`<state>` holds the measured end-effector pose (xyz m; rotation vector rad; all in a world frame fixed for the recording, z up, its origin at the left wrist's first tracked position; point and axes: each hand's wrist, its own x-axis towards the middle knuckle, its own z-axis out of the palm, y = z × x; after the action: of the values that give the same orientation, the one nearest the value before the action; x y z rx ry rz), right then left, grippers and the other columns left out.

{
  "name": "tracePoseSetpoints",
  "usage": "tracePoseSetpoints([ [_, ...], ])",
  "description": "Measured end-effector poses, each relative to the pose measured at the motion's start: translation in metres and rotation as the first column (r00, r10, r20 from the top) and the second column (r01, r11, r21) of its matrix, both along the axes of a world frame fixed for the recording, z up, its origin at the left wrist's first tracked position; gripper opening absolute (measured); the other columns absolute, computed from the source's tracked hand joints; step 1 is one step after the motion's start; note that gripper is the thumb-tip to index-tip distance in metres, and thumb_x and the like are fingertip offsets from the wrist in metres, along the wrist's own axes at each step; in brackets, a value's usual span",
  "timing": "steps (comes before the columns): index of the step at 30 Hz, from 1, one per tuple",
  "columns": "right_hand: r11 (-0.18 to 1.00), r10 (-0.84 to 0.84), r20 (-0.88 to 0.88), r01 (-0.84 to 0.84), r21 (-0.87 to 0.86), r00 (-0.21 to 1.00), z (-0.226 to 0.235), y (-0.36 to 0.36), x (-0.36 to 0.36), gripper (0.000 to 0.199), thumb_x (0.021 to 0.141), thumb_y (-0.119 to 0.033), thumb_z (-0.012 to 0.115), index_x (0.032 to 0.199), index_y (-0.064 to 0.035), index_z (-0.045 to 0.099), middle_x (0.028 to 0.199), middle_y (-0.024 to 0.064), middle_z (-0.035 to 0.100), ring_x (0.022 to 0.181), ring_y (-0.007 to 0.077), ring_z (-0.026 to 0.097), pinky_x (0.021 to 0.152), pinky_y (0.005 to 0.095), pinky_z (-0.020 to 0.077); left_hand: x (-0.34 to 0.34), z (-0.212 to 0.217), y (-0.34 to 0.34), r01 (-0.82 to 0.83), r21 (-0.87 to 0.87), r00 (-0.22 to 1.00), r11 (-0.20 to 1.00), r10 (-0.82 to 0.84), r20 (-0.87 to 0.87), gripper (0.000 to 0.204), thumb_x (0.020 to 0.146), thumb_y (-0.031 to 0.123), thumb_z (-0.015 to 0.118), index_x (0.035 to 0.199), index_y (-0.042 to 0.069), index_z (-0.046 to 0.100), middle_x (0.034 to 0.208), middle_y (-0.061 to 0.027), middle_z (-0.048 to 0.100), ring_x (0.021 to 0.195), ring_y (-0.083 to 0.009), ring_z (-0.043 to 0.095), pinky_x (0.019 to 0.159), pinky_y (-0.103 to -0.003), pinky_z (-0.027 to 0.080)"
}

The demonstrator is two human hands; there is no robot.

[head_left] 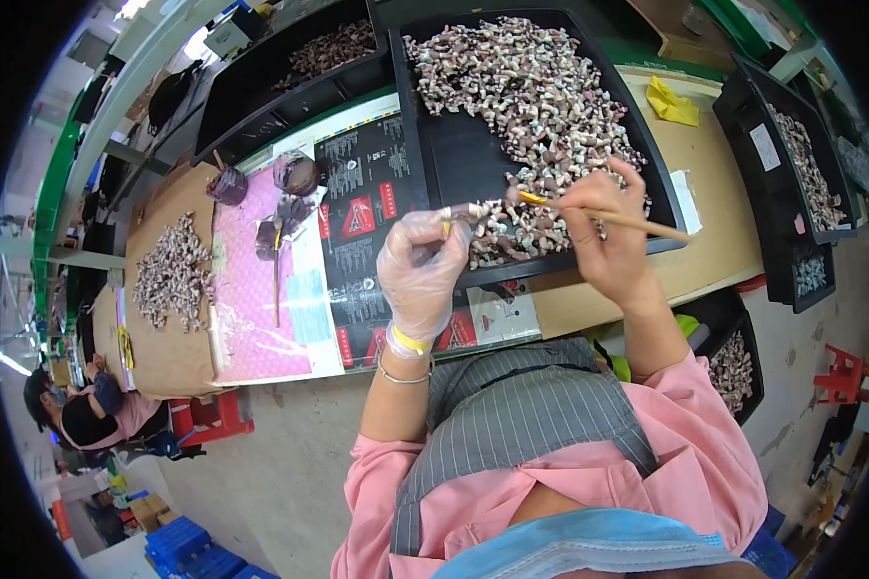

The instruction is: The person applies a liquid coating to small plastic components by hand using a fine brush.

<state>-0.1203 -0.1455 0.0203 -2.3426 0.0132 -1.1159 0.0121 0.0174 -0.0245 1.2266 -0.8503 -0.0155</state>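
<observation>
My left hand (423,265), in a clear plastic glove with a yellow band at the wrist, pinches a small brown-and-white figurine (465,209) between thumb and fingertips. My bare right hand (603,227) is closed round the wooden handle of a paintbrush (637,223). The brush's yellow ferrule points left, its tip a short way from the figurine; whether they touch I cannot tell. Both hands are over the near edge of a large black tray (468,159), heaped with similar small painted pieces (541,96).
Left on the table stand two dark-stained paint jars (295,174) (227,185), beside another paintbrush (277,280). Loose pieces (174,273) lie on brown cardboard. More black bins (290,77) stand at the back left and right. A yellow cloth (672,102) lies right of the tray. Another person (97,405) sits far left.
</observation>
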Motion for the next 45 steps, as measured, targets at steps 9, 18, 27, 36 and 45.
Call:
tracePoseSetpoints([
  [9,0.918,0.292,0.068,-0.300,0.259,0.954,0.016,-0.002,0.002,0.006,0.091,-0.015,0.055,0.092,-0.0092,0.056,0.079,0.0012,0.057,0.078,0.0171,0.055,0.096,0.0398,0.0302,-0.005,0.005,0.009,-0.077,0.028,0.923,0.997,0.061,0.379,0.033,0.071,-0.011,0.073,0.091,0.009,0.055,0.091,-0.0132,0.068,0.081,-0.0234,0.067,0.069,-0.029,0.054],
  [18,0.898,0.315,0.080,-0.324,0.296,0.946,0.017,-0.006,-0.006,0.010,0.091,-0.018,0.053,0.087,-0.0100,0.056,0.078,-0.0002,0.054,0.079,0.0183,0.055,0.097,0.0395,0.0280,-0.015,0.006,0.004,0.005,-0.034,0.876,0.999,0.012,0.482,0.032,0.073,-0.017,0.065,0.097,0.003,0.059,0.101,-0.0209,0.064,0.083,-0.0266,0.066,0.069,-0.035,0.059],
  [27,0.945,0.169,0.104,-0.191,0.266,0.980,0.016,-0.016,-0.014,0.012,0.092,-0.021,0.054,0.088,-0.0104,0.056,0.079,0.0005,0.055,0.079,0.0210,0.054,0.096,0.0404,0.0293,-0.010,0.004,0.007,-0.098,0.028,0.794,0.995,0.061,0.605,0.030,0.079,-0.016,0.060,0.104,-0.001,0.059,0.109,-0.0206,0.059,0.088,-0.0274,0.063,0.071,-0.035,0.058],
  [36,0.960,0.181,0.063,-0.191,0.204,0.981,0.001,-0.015,-0.010,0.008,0.088,-0.002,0.055,0.094,-0.0064,0.056,0.083,0.0044,0.059,0.081,0.0192,0.057,0.106,0.0478,0.0275,-0.002,0.018,0.014,-0.232,0.102,0.784,0.967,0.124,0.608,0.028,0.071,-0.008,0.066,0.095,0.005,0.063,0.094,-0.0127,0.066,0.089,-0.0283,0.065,0.075,-0.035,0.054],
  [45,0.899,0.177,0.082,-0.195,0.392,0.981,-0.018,-0.028,-0.007,0.010,0.098,-0.008,0.042,0.099,-0.0012,0.050,0.088,0.0080,0.049,0.079,0.0138,0.049,0.075,0.0261,0.0414,-0.011,0.021,0.004,0.155,-0.035,0.933,0.987,-0.158,-0.324,0.018,0.081,0.002,0.062,0.098,0.002,0.055,0.081,-0.0065,0.062,0.074,-0.0161,0.064,0.063,-0.030,0.052],
])
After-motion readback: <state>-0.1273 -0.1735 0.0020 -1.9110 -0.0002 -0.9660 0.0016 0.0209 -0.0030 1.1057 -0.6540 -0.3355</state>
